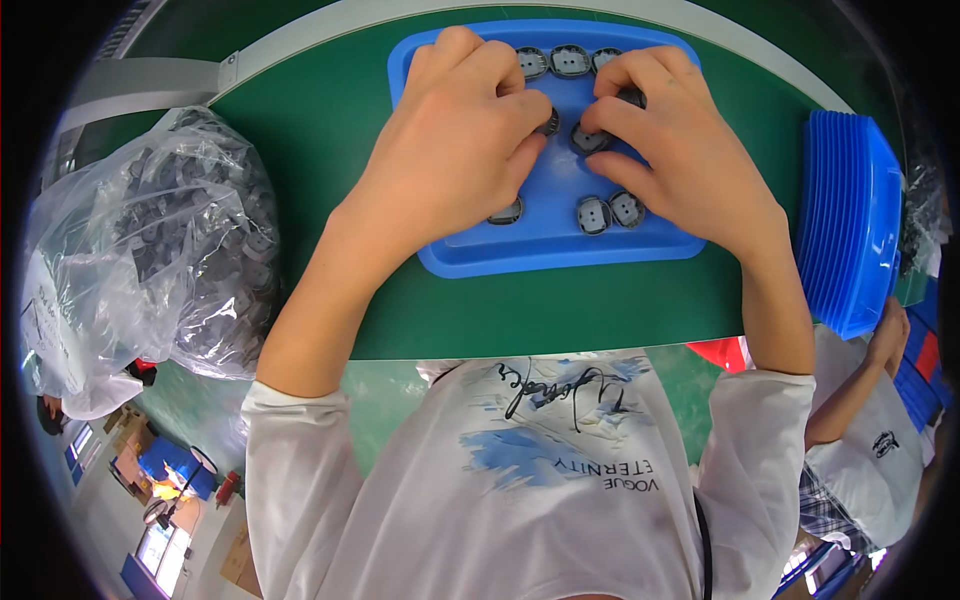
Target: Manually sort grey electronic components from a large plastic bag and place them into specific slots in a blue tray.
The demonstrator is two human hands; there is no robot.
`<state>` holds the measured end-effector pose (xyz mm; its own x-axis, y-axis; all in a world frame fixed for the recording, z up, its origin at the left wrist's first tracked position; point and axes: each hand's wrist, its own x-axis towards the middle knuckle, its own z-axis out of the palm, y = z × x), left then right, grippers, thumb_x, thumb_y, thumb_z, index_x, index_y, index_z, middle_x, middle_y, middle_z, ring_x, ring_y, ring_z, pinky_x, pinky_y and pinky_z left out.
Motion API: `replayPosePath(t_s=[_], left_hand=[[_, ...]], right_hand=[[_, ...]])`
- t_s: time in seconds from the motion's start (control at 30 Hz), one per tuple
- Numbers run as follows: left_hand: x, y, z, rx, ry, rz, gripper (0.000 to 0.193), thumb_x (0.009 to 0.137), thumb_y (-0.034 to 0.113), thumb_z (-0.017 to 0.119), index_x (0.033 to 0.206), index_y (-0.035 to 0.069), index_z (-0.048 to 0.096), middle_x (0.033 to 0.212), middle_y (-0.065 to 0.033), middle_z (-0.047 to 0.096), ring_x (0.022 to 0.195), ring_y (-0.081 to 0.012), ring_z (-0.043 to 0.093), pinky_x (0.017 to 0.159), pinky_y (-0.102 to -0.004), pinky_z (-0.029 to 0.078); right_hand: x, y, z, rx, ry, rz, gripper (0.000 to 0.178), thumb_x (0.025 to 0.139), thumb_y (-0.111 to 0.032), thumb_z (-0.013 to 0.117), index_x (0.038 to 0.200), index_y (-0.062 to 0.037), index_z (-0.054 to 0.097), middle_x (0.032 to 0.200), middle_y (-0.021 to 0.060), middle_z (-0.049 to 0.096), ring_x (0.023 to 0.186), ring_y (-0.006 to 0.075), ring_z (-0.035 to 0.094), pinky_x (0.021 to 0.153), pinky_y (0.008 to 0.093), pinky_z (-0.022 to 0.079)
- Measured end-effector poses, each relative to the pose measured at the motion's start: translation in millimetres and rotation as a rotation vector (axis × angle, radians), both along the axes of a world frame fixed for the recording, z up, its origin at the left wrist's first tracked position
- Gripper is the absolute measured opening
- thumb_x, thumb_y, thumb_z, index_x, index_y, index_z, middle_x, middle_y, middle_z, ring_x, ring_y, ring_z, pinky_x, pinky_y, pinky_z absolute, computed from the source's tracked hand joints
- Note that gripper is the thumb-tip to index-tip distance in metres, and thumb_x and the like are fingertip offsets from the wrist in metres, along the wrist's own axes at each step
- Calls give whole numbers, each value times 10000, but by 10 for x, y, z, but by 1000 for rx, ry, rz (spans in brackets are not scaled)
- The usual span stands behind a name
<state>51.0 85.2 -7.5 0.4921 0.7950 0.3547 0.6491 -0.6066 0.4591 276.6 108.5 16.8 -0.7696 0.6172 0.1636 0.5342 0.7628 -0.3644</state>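
Note:
On the green table lies a blue tray (560,250) holding several small rounded grey plastic parts. My left hand (450,130) is over the tray's left side, pinching one grey part (549,122) between thumb and fingertips; the fingers cover much of it. Across from it, my right hand (670,140) curls its index finger and thumb about another rounded grey part (588,140). A further part (631,97) shows beneath that hand's fingers. Along the far side a row of parts (569,61) is set, and two more parts (593,215) sit side by side near the front.
A clear plastic bag (190,220) full of grey parts stands at the left of the table (320,120). To the right is a leaning stack of blue trays (850,220). Another person's hand (888,335) is beside that stack, below it.

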Motion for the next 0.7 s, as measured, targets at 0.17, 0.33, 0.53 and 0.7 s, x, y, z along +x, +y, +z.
replayPosePath(t_s=[0.17,0.33,0.53,0.7], left_hand=[[45,38,-2,39,16,12,143,717,74,778,843,62,713,902,-46,572,948,-266,526,849,-379,457],[79,84,16,80,63,56,144,721,75,781,846,68,710,896,-36,585,944,-259,530,822,-381,473],[92,445,-538,643,-521,-218,93,726,29,732,791,33,667,852,-96,542,870,-304,501,790,-408,434],[167,477,-489,650,-537,-220,80,731,32,728,787,36,672,844,-94,544,868,-298,504,800,-398,428]], right_hand=[[-45,63,-20,15,-21,-19,287,729,-93,769,988,-47,653,1089,92,543,1112,307,493,967,412,426],[-9,127,-56,32,-37,2,265,739,-85,763,977,-44,655,1074,91,551,1106,307,498,969,412,424],[-131,223,-69,-40,35,-30,107,810,-115,692,864,-41,637,917,117,542,943,324,502,861,419,424],[-107,473,-582,449,733,255,151,803,-127,718,881,-41,622,918,118,529,932,326,495,868,426,416]])
